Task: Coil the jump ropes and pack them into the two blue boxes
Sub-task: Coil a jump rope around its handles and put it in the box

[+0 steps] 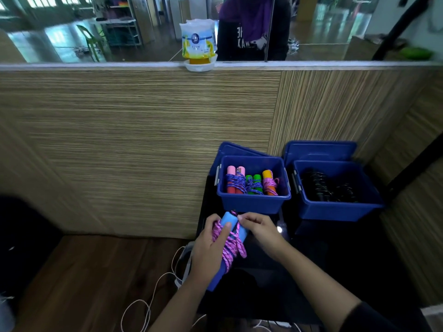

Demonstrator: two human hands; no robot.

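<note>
Near the front edge of the black desk (318, 264), just before the left box, a jump rope with blue handles (230, 230) and pink cord (231, 245) is held in both hands. The left hand (211, 248) wraps around the handles and the coiled cord, its fingers clenched on the bundle and its thumb lying across the upper handle. The right hand (261, 227) meets it from the right, its fingers pinching the cord's end at the handles' far tips. Loops of pink cord circle the handles, and a short loop hangs free below the left thumb.

Just beyond the hands stands the left box (253, 203), blue and open, with its lid (230, 149) propped behind it. Three coiled ropes lie side by side in it: pink-and-red handles (234, 179) bound in blue cord, green handles (254, 184) in blue cord, and orange handles (269, 182) in pink cord. Beside it on the right, close but apart, stands the right box (335, 209), also open with a lid (318, 149) behind, holding black ropes (323, 188) whose detail is too dark to make out.

Behind the boxes rises a wood-grain wall (143, 140). A white and yellow packet (198, 41) sits on its ledge against a mirror (96, 27). White cables (148, 305) trail over the wooden floor (84, 279) to the left of the desk.
</note>
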